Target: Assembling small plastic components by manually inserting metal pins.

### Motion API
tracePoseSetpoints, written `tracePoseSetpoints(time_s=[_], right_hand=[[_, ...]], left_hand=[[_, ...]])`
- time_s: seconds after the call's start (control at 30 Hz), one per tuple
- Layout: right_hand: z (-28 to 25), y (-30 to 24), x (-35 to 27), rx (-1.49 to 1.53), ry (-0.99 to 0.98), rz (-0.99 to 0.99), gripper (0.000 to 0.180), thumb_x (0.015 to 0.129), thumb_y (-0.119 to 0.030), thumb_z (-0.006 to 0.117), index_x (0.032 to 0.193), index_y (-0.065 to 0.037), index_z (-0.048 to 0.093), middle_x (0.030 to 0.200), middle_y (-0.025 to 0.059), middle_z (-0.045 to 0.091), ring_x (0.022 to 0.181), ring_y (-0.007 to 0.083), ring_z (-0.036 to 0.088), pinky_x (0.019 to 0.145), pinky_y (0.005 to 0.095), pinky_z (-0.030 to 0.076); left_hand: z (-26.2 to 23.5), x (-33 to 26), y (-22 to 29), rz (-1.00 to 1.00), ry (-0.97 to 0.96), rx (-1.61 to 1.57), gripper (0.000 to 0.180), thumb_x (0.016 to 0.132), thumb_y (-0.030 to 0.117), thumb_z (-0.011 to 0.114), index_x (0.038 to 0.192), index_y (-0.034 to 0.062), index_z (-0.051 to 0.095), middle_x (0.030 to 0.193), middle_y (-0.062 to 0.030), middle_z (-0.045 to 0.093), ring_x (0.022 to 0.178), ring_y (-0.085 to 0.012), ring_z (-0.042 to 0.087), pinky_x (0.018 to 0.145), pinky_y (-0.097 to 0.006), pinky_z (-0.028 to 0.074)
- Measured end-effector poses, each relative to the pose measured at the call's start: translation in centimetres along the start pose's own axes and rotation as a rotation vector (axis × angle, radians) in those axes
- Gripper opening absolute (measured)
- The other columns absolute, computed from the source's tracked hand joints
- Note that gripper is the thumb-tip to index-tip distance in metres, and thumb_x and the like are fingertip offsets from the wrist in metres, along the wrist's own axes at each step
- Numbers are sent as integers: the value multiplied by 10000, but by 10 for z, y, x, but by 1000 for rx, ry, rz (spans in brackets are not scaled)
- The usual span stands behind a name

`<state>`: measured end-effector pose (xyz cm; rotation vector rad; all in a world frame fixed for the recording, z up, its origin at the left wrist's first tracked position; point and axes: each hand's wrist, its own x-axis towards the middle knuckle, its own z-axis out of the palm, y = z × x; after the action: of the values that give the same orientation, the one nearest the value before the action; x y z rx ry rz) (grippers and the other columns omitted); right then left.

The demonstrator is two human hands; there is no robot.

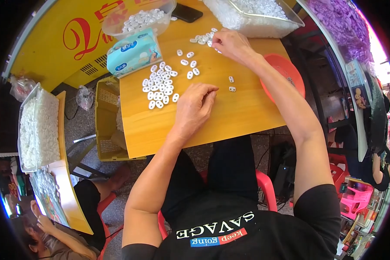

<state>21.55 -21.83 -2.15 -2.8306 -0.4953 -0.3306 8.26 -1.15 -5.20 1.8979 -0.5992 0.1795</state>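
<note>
My left hand (194,106) rests on the wooden table (247,112) with curled fingers and thumb together; whatever they hold, if anything, is hidden. Left of it lies a crowded cluster of small white oval pieces (160,83), each with two dark holes. Several similar loose pieces (184,62) are spread out beyond that hand. My right hand (230,43) reaches to the far side, its fingertips pinched beside another small group of white pieces (201,39). I cannot make out what the pinch holds. Two more white pieces (231,79) lie between my hands, one nearer me than the other.
A tissue pack (134,53), a clear tub (165,27) of white pieces and a dark phone (187,13) line the far left. A clear bin (264,31) stands far right. Under my right forearm is a red bowl (290,66). Another person sits at the left table (76,201).
</note>
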Motion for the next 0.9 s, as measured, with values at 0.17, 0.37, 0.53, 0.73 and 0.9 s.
tracePoseSetpoints(time_s=[0.17, 0.37, 0.53, 0.73, 0.9], right_hand=[[-1, 5, 2, 158, 38, -105, 170, 892, -230, 636, 924, -72, 689, 966, 131, 679, 892, 339, 659, 793, 467, 524], [-2, 4, 11, -32, -21, -42, 174, 904, -223, 602, 962, -109, 719, 926, 122, 663, 902, 327, 646, 814, 442, 522], [5, -1, 3, 115, -20, -256, 167, 896, -168, 632, 1002, -70, 715, 971, 111, 648, 946, 309, 631, 813, 393, 512], [6, -4, 9, 105, 106, -115, 206, 903, -98, 595, 1062, -123, 723, 1023, 101, 633, 939, 310, 642, 803, 417, 515], [13, -17, 6, -94, -8, -146, 239, 925, -88, 568, 1100, -152, 718, 1098, 93, 612, 947, 314, 643, 800, 419, 516]], left_hand=[[1, 0, -2, 29, 10, 12, 127, 897, 63, 648, 1003, 3, 681, 857, -122, 649, 768, -232, 610, 682, -319, 477], [0, 1, 2, -23, 15, 0, 111, 871, 73, 637, 952, 11, 679, 898, -142, 674, 870, -316, 636, 764, -389, 503], [1, 0, 3, -14, 1, 9, 108, 869, 69, 638, 953, 13, 676, 893, -144, 671, 867, -321, 632, 761, -396, 499], [0, 1, -1, 32, 8, 12, 125, 892, 75, 649, 996, 13, 682, 861, -121, 656, 790, -257, 612, 698, -337, 477], [1, 0, -4, 34, 11, 13, 125, 892, 69, 644, 996, 13, 684, 872, -124, 660, 796, -258, 612, 703, -335, 479]])
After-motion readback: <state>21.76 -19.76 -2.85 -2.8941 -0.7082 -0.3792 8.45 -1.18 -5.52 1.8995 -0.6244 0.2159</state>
